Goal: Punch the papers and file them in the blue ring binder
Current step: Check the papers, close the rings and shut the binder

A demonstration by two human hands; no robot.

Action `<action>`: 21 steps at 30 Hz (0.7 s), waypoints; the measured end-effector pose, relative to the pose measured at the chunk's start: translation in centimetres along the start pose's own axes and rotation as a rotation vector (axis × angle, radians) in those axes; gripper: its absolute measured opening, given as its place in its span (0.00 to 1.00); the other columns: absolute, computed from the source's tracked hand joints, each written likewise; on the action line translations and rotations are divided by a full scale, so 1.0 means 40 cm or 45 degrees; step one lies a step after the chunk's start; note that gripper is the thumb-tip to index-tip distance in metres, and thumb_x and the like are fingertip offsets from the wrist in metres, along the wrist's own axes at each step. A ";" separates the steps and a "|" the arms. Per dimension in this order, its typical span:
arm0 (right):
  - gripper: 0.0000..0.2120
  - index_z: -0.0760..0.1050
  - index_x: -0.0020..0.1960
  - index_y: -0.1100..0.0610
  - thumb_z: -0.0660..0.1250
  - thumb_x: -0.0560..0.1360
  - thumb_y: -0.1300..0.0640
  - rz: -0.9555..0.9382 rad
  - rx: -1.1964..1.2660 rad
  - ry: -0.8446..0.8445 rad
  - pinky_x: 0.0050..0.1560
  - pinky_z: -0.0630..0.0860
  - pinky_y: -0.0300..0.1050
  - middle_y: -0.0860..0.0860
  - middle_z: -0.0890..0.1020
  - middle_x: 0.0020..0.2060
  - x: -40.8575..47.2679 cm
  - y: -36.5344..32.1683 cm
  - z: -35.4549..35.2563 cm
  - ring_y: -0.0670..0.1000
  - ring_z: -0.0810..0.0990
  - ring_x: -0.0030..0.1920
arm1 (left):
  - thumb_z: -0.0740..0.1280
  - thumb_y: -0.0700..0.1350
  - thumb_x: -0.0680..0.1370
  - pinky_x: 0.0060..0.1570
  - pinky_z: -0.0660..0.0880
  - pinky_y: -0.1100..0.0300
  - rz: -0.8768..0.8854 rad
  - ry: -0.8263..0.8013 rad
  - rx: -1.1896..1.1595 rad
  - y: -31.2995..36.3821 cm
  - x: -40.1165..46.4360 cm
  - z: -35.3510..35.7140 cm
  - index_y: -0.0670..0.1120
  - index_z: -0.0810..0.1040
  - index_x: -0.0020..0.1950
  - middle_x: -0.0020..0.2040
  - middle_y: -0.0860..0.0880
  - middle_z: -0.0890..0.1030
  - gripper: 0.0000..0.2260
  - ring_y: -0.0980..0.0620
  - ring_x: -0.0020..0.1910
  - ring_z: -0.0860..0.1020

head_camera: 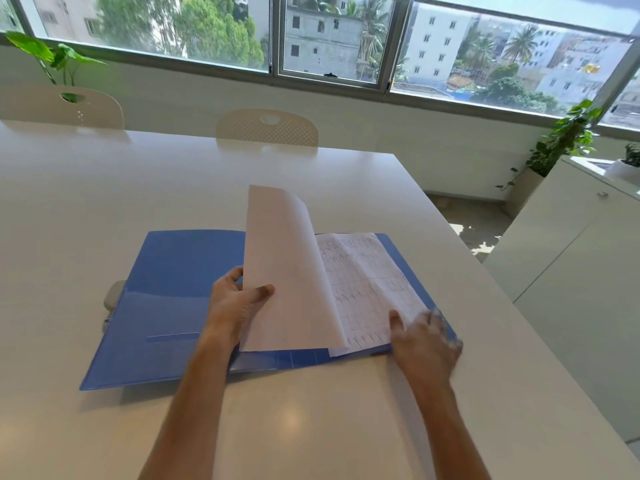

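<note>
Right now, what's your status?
Left hand gripping lifted sheet. Right hand flat on gridded page. Blue binder open. Nothing obstructing.

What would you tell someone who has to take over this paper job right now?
Left hand: pinching the raised white paper sheet by its left edge, near the spine.
Right hand: resting flat on the printed grid-lined page, low right corner.
Open blue plastic ring binder: lies flat on the white table. A pale object, maybe the punch, peeks out from under its left cover.
Done: pages lie in the binder.
Left: lay the sheet down, close the binder; rings hidden, so check.
</note>
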State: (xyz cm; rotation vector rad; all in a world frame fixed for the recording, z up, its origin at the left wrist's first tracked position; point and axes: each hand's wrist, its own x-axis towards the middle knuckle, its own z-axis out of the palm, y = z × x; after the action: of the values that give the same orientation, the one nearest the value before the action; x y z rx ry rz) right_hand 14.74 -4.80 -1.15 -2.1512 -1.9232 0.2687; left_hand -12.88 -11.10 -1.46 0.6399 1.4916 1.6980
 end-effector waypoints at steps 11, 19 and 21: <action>0.33 0.69 0.67 0.61 0.59 0.75 0.36 0.170 -0.131 0.137 0.63 0.67 0.55 0.59 0.70 0.64 0.048 0.091 0.024 0.59 0.69 0.65 | 0.78 0.38 0.66 0.39 0.81 0.54 0.020 -0.032 0.058 -0.022 0.028 -0.024 0.47 0.77 0.60 0.46 0.46 0.85 0.24 0.46 0.42 0.85; 0.26 0.77 0.58 0.54 0.73 0.68 0.39 0.174 0.137 0.257 0.58 0.69 0.55 0.57 0.77 0.57 0.062 0.114 0.021 0.60 0.72 0.60 | 0.77 0.38 0.67 0.44 0.80 0.50 0.003 -0.069 0.074 -0.023 0.029 -0.024 0.47 0.76 0.59 0.50 0.44 0.84 0.22 0.43 0.46 0.83; 0.23 0.78 0.56 0.53 0.75 0.67 0.41 0.188 0.209 0.270 0.58 0.68 0.55 0.56 0.78 0.55 0.066 0.112 0.025 0.60 0.72 0.59 | 0.77 0.38 0.67 0.42 0.80 0.53 0.003 -0.073 0.058 -0.024 0.029 -0.023 0.49 0.76 0.56 0.50 0.45 0.84 0.21 0.44 0.46 0.84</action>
State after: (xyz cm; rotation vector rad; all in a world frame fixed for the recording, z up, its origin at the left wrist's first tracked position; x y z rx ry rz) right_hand 19.00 -2.58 -3.37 -2.1218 -1.5753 0.2074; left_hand -14.04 -10.69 -2.69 0.7091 1.4936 1.6380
